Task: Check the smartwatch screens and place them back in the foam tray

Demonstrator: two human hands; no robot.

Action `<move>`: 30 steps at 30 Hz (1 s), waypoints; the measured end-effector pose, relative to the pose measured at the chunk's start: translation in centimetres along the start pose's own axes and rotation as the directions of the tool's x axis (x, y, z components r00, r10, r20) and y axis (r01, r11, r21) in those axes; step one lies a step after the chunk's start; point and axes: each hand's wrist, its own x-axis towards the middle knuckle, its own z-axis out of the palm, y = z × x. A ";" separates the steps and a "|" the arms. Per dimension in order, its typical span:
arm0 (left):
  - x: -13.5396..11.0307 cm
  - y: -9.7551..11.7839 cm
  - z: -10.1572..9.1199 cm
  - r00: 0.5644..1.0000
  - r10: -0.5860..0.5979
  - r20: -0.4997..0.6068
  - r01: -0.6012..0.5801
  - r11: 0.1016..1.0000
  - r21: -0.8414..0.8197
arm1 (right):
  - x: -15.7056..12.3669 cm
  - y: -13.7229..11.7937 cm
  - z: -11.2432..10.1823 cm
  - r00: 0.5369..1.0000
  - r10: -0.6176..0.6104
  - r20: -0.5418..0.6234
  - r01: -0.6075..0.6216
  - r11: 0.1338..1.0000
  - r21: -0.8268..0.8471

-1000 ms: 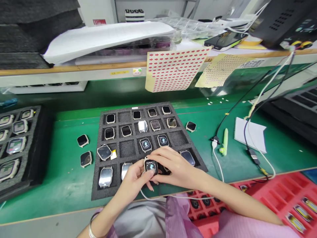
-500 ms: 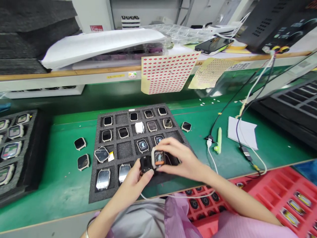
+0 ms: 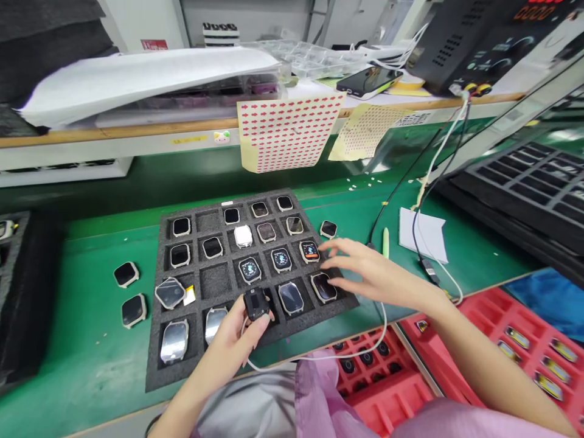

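My left hand [image 3: 236, 331] grips a small black charging dock [image 3: 256, 303], from which a white cable [image 3: 314, 359] trails over the table edge. It hovers above the front row of a dark foam tray [image 3: 215, 281] filled with smartwatch bodies. In the tray's third row lies a smartwatch with an orange bar on its lit screen [image 3: 309, 251]. My right hand [image 3: 365, 267] is beside that watch, fingers spread, fingertips at its right edge. Below them sits a dark-screened watch [image 3: 324, 287]. Two more lit watches [image 3: 281, 260] lie to the left in the same row.
Loose watches [image 3: 134, 309] lie left of the tray, and one [image 3: 328, 229] lies right of it. Cables [image 3: 429, 267], a green pen [image 3: 385, 242] and white paper [image 3: 422, 236] are on the right. Red trays [image 3: 493, 347] stand below the table edge.
The watch with the orange bar has gone from my right hand into the tray's third row. That hand has opened. My left hand still holds the dock, and the view has shifted right.
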 end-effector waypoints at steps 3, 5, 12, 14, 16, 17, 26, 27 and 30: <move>0.1 0.1 -0.1 0.999 -0.023 0.032 0.024 1.000 -0.019 | -0.4 -1.0 -0.3 0.991 0.008 0.131 -0.001 0.999 -0.054; 0.2 0.2 -0.1 0.999 -0.025 0.047 0.026 0.999 -0.035 | -0.1 -1.3 0.0 0.991 0.016 0.136 -0.005 0.996 -0.085; 0.5 -0.2 -0.4 0.997 0.014 0.081 -0.002 0.990 -0.138 | 0.3 -1.8 0.3 1.000 -0.011 0.016 0.014 0.985 -0.171; 0.6 -0.3 -0.4 0.996 0.018 0.084 -0.005 0.989 -0.148 | 0.2 -2.5 -0.2 0.998 -0.016 -0.063 0.009 0.994 -0.107; 0.7 -0.4 -0.5 0.995 0.016 0.095 -0.001 0.989 -0.150 | 0.4 -3.6 -0.4 0.991 -0.056 -0.123 0.057 0.998 0.006; 0.7 -0.3 -0.5 0.994 0.014 0.104 0.002 0.989 -0.147 | 0.8 -4.3 -0.2 0.986 -0.095 -0.140 0.104 0.993 0.061; 0.4 -0.3 -0.5 0.992 0.037 0.124 -0.027 0.996 -0.087 | 6.4 -9.1 3.0 0.943 -0.306 -0.128 0.311 0.950 0.014; 0.4 -0.2 -0.5 0.992 0.044 0.117 -0.033 0.995 -0.092 | 6.6 -9.1 3.0 0.945 -0.307 -0.115 0.310 0.951 0.009; 0.6 0.1 -0.3 0.996 0.049 0.070 -0.042 0.995 -0.091 | 6.8 -9.0 3.1 0.945 -0.307 -0.110 0.308 0.951 -0.004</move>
